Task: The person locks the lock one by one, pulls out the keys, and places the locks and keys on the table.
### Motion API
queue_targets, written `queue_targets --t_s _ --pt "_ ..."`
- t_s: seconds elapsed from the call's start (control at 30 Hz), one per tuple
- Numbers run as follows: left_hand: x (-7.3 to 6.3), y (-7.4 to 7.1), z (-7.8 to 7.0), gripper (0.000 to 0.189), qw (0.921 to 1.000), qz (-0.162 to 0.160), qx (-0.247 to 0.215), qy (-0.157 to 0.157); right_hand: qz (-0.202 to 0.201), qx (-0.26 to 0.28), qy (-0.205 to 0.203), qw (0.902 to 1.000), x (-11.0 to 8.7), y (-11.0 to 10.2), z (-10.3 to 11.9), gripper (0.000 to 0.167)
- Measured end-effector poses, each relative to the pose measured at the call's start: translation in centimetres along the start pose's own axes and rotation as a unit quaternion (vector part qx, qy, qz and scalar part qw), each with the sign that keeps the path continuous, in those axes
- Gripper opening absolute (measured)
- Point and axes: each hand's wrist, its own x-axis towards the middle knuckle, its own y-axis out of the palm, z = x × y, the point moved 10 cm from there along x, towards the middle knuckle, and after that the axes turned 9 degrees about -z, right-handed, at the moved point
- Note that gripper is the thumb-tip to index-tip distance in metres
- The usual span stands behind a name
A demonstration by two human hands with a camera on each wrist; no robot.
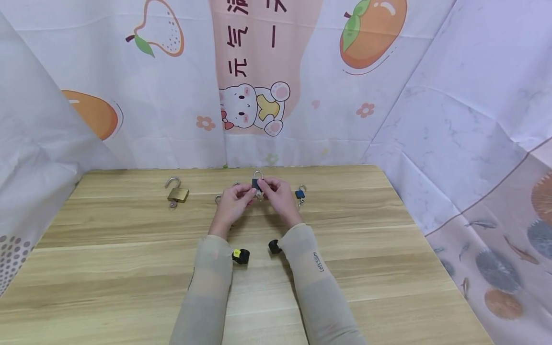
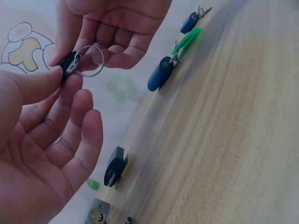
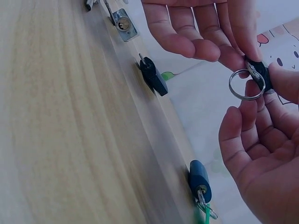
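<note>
In the head view, a small black padlock [image 1: 256,183] is held upright above the far part of the table, its silver shackle [image 1: 258,174] at the top. The left hand [image 1: 233,203] pinches one side with thumb and fingertips, and the right hand [image 1: 278,195] pinches the other. Both wrist views show the dark lock body [image 2: 70,64] between the fingertips, with a metal key ring [image 3: 246,85] hanging from its keyed end. Remaining fingers of the left hand [image 2: 46,135] and right hand [image 3: 271,144] are loosely bent. Fingers hide much of the body.
A brass padlock [image 1: 178,194] with a raised shackle and keys lies at left; a blue padlock [image 1: 300,194] lies beside the right hand. Behind the left hand, other shackles [image 1: 218,198] peek out. The left wrist view shows a green piece [image 2: 187,42] by a blue padlock [image 2: 160,74].
</note>
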Motion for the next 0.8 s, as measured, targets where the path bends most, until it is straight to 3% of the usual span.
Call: queue_targets --t_s 0.3,0.47,0.8 --pt "-0.1 0.1 -0.1 0.029 0.9996 0.005 0.029 0.005 -0.011 0.007 0.011 0.9999 1.8 0.2 -3.3 0.034" --pt "-0.2 0.4 0.1 0.032 0.9992 0.016 0.035 -0.006 -0.024 0.012 0.002 0.9996 2.0 0.0 -3.6 0.036" --pt "-0.3 0.5 0.1 0.03 0.9986 0.025 0.046 0.005 -0.031 0.013 0.019 0.9992 1.9 0.0 -4.1 0.034"
